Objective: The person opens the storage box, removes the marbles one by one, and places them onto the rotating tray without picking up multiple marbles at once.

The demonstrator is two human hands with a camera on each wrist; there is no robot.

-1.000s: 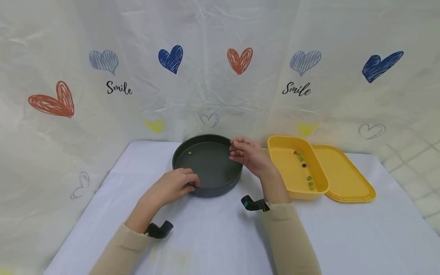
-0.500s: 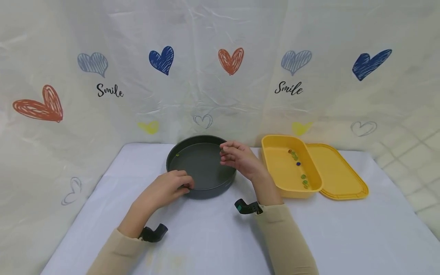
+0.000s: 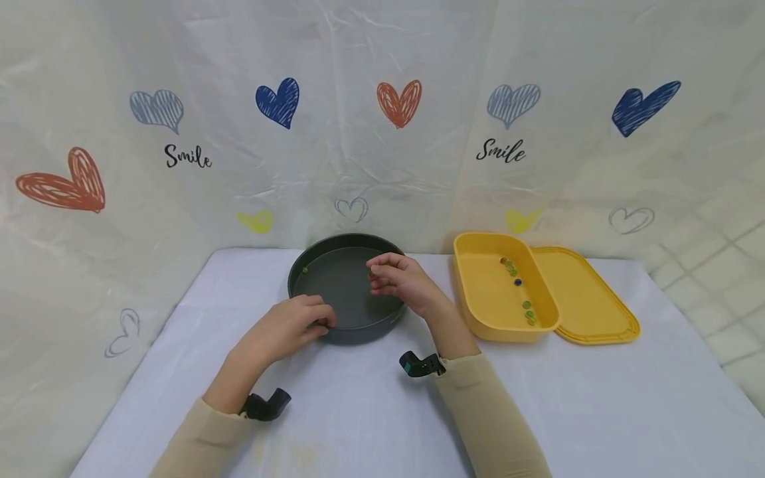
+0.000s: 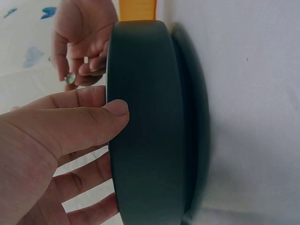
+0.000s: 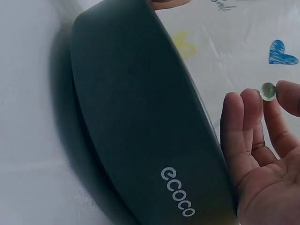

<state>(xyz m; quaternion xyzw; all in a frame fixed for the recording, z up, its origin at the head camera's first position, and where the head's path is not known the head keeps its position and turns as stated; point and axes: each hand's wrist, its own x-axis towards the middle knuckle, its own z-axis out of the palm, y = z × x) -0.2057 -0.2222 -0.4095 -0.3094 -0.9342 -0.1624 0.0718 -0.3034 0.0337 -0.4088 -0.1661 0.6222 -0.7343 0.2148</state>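
My left hand [image 3: 299, 322] grips the near left rim of a round dark grey pan [image 3: 352, 302], thumb on its outer wall and fingers inside. In the left wrist view that thumb [image 4: 117, 108] lies flat against the wall. My right hand [image 3: 406, 282] is over the pan's right side, pinching a pale green glass marble [image 5: 268, 91] between thumb and fingertips. A small yellow-green marble [image 3: 305, 269] lies inside the pan by its left wall. White "ecoco" lettering [image 5: 178, 192] marks the pan's outside.
To the right stands a yellow rectangular container [image 3: 487, 292] holding several marbles, green, orange and blue [image 3: 517, 282]. Its yellow lid [image 3: 588, 299] lies flat beside it, partly under its edge. A curtain [image 3: 448, 192] printed with hearts hangs behind the white-covered table [image 3: 358, 411].
My right hand has moved left, farther over the pan, with the marble still pinched. The marble inside the pan has rolled left to the wall. My left hand keeps its grip; the head view has shifted slightly.
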